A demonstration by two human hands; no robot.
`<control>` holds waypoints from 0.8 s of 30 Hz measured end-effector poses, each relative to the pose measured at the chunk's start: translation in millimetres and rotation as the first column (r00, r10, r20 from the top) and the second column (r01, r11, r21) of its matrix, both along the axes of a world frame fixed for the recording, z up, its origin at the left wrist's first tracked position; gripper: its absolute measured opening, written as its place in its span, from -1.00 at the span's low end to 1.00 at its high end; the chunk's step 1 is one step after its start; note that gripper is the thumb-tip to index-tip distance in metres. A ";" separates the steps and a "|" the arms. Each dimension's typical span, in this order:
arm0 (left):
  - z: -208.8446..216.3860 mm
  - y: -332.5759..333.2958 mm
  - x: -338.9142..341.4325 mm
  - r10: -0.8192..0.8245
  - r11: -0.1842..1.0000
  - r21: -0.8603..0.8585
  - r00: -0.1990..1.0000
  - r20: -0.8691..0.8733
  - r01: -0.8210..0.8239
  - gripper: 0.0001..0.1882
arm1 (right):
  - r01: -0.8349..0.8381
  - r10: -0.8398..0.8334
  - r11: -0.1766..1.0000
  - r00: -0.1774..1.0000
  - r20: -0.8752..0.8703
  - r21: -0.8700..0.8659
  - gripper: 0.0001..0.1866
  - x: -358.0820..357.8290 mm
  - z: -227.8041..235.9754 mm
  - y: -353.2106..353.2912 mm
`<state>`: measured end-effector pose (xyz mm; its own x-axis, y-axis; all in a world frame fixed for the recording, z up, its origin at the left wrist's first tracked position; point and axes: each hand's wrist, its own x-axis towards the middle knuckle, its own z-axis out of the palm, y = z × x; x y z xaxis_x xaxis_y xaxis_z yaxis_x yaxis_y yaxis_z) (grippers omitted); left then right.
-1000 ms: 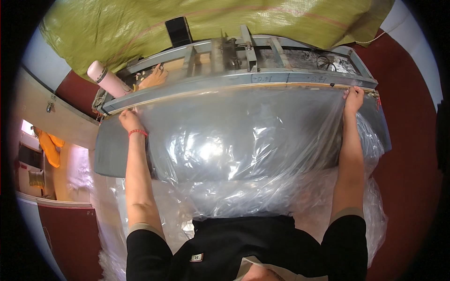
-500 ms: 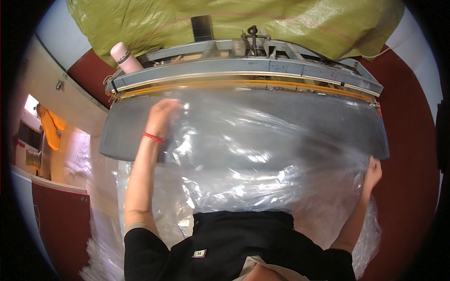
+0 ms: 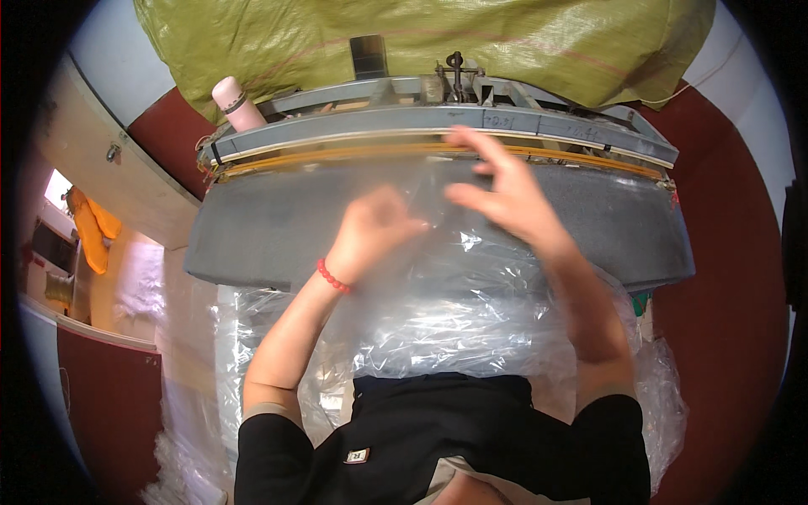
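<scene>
A sheet of clear plastic film [image 3: 471, 324] drapes over the front of the grey padded bench [image 3: 244, 223] and down against my black shirt. Above the bench's middle, my left hand [image 3: 370, 231], with a red bead bracelet [image 3: 333, 276] at its wrist, is blurred. Its thumb points right, but whether its fingers grip the film cannot be made out. Hazy film shows around that hand. My right hand [image 3: 509, 194] hovers just right of it, its fingers spread and nothing visible in them, the fingertips near the orange strips [image 3: 555, 160] along the bench's back.
Behind the bench runs a grey metal frame [image 3: 337, 119] with a black clamp-like fitting [image 3: 455, 74]. A pink bottle [image 3: 238, 104] stands at its left end. A yellow-green woven sheet [image 3: 522, 38] covers the back. More crumpled film [image 3: 661, 421] hangs at the lower right.
My right hand has left the film's right edge and swung in to the middle, opening. My left hand has moved right and slightly down. The stretched film has slackened and sunk toward me.
</scene>
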<state>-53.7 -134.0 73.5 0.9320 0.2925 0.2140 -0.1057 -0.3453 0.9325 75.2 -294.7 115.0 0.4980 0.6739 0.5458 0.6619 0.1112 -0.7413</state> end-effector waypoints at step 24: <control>7.7 241.7 -161.8 0.594 -0.137 0.490 0.325 0.736 -0.861 -0.75 | 0.980 -0.929 0.056 0.121 0.349 -0.190 -0.61 238.2 -160.7 -415.4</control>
